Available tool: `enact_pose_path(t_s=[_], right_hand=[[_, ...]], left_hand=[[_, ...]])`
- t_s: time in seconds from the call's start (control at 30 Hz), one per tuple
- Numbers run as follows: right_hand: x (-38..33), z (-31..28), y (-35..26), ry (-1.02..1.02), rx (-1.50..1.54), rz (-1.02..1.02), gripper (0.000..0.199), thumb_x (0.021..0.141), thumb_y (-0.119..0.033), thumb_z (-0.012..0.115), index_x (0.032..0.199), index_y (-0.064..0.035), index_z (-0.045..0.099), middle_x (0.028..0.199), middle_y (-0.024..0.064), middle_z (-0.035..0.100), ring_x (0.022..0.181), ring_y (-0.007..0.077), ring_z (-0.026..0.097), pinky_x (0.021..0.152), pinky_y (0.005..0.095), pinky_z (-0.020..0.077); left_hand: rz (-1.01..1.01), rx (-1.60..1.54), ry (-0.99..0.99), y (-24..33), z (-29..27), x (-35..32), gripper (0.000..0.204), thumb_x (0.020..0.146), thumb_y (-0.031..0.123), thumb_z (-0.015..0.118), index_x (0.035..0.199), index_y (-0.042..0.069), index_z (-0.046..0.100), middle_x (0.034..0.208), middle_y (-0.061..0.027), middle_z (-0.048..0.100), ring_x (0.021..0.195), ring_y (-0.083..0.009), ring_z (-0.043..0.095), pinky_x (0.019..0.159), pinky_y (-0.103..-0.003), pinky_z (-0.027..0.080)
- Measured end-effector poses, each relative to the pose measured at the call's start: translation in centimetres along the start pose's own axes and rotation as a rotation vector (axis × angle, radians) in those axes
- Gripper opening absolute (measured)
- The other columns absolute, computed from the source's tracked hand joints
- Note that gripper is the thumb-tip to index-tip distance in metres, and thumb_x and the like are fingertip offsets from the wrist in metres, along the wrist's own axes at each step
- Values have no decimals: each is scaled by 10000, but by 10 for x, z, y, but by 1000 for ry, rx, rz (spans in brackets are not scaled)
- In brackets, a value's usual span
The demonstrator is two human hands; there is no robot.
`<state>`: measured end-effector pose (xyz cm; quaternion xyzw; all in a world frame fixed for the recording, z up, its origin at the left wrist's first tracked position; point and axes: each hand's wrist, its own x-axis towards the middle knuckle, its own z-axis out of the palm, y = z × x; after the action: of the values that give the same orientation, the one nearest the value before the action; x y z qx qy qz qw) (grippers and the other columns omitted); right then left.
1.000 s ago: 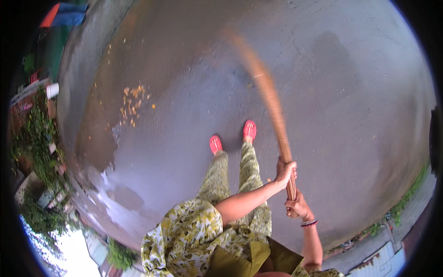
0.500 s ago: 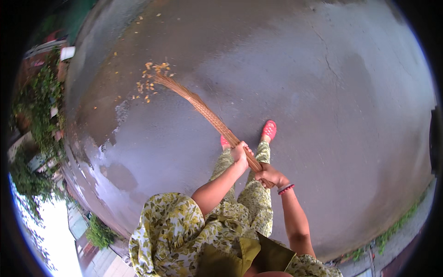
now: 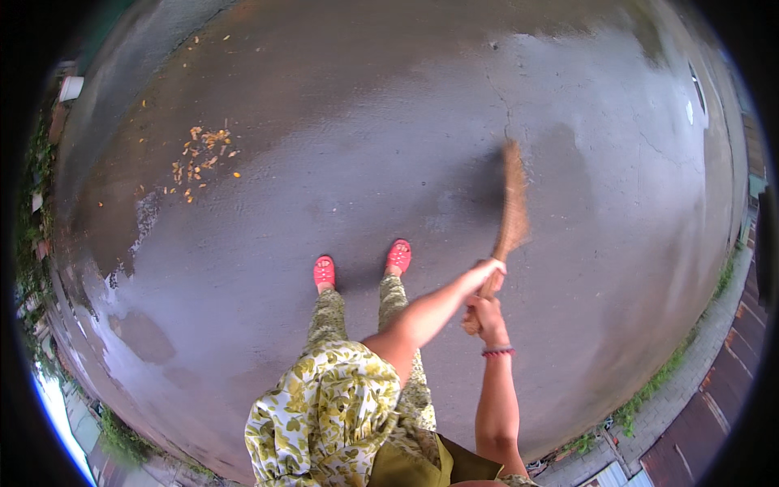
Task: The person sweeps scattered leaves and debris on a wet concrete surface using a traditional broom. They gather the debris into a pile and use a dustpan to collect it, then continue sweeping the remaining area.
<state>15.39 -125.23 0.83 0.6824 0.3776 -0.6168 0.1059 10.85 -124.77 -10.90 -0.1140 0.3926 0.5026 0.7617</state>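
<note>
Far off to the left of my hands, green plants (image 3: 32,280) line the edge of the ground, and a white container (image 3: 71,88) sits beyond them, ahead and well apart from my grip. Nearer, though well to the left and ahead of both hands, a loose cluster of yellow-brown leaves (image 3: 193,172) lies on the wet ground (image 3: 268,219), with a few single ones scattered around it. Left of my hands and level with them or a little ahead are my feet in pink-red sandals (image 3: 324,270), set apart, below my leaf-patterned trousers (image 3: 326,321).

My left hand (image 3: 488,273) reaches across and is wrapped around the handle of a broom (image 3: 514,199). My right hand (image 3: 486,318), just behind the left, is curled around the lower end of the same handle; I cannot tell whether the two touch. Behind my right hand, a dark red beaded bracelet (image 3: 497,352) circles my wrist. The broom runs forward from my hands, slightly to the right, its brush part blurred; I cannot tell whether its tip meets the ground. Well to the right and behind my hands, a strip of grass (image 3: 645,398) borders the paving.
</note>
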Motion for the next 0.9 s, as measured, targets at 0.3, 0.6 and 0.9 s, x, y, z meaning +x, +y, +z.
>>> enact_pose_path(t_s=[0.3, 0.6, 0.9], right_hand=[[40, -27, -29, -199, -325, -172, 332, 659, -41, 549, 938, 74, 409, 601, 64, 487, 417, 141, 492, 308, 288, 392], [-5, -21, -52, 61, -8, -163, 104, 704, -47, 467, 783, -2, 417, 550, 60, 457, 341, 140, 428, 281, 277, 380], [134, 337, -96, -112, -428, -252, 234, 704, -123, 584, 795, 82, 518, 688, 118, 558, 591, 215, 576, 505, 332, 467]], left_hand=[[138, -314, 308, 41, -34, 44, 134, 712, 187, 542, 696, 64, 490, 621, -47, 514, 489, -145, 510, 473, -298, 478], [81, -210, -5, 68, 49, 44, 139, 647, 123, 573, 588, 33, 485, 471, -86, 474, 371, -190, 478, 343, -333, 412], [188, -210, 52, 237, -313, -41, 187, 741, 210, 624, 714, 53, 527, 557, -51, 524, 470, -142, 512, 450, -270, 450]])
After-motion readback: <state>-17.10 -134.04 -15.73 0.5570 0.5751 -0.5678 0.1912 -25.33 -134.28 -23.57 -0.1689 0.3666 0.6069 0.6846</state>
